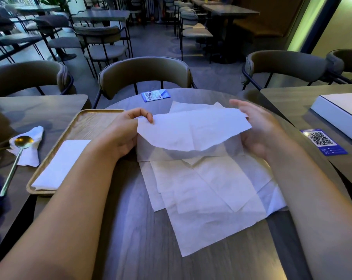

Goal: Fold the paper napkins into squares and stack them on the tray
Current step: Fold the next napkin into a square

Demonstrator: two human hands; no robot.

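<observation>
Over the round table [191, 259], both hands hold one napkin [193, 130] up off the surface. Left hand [123, 132] pinches its left corner between thumb and forefinger. Right hand [258, 130] is at the right edge with fingers spread fairly straight; palm faces the paper, whether the thumb grips behind it I cannot tell. Napkin is half bent over, lower edge sagging in a curve. Under it: loose pile of unfolded napkins [207, 195], overlapping, flat on the table. Wooden tray [84, 122] sits just left of the pile, one folded napkin [62, 164] on it near its front edge. Spoon [17, 158] lies on a crumpled napkin [31, 152] left of the tray. QR card [156, 95] at far table edge.
</observation>
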